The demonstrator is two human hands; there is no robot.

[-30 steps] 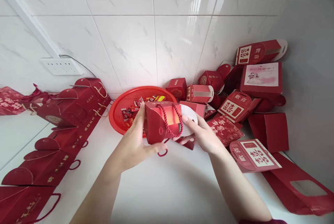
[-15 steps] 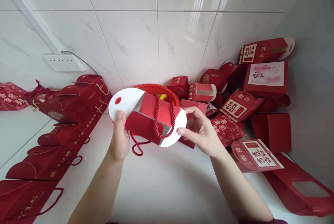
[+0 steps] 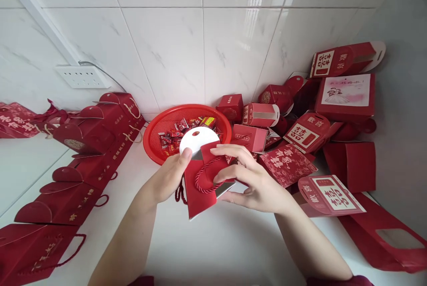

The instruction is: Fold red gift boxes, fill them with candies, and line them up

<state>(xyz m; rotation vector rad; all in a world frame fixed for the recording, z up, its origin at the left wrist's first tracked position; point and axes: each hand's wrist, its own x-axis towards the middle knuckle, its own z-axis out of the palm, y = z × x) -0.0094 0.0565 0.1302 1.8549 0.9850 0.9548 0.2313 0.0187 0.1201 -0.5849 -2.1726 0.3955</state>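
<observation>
turned since the earlier frame, the red box [image 3: 200, 200] was clamped between left hand [image 3: 169, 177] and right hand [image 3: 251, 183], near the red basket [image 3: 154, 131].

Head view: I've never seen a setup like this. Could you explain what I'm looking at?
There is no machine here, only a person working bare-handed. A camera worn on the head looks forward and down. The left hand and right hand hold a red box between them; its rounded white flap sticks up, and a twisted red cord lies looped against it. Behind, a red basket with small packets sits on the white surface. A row of boxes stands at left, a loose pile of boxes at right.
</observation>
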